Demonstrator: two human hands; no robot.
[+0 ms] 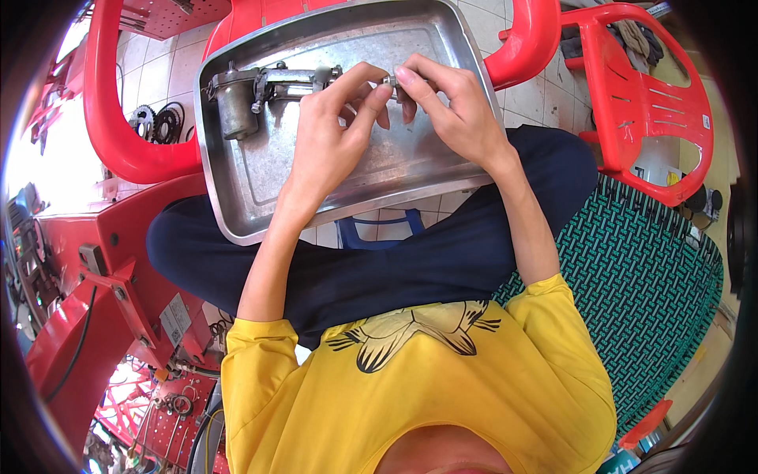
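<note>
While the steel tray (260, 197) rests across the lap, a grey metal assembly (260, 87) lies lengthwise along its far side; left hand (332, 134) grips its right end, right hand (454, 110) pinching a small part (390, 80) there

Bright daylight, left glare, fisheye-bent dark rim

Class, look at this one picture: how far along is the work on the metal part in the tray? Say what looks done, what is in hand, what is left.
Done: the metal assembly already lies in the steel tray, which rests on the person's lap. In hand: the left hand and right hand pinch a small metal piece at the assembly's end. Left: whether that piece is going on or coming off cannot be told, so the remainder stays open.
</note>
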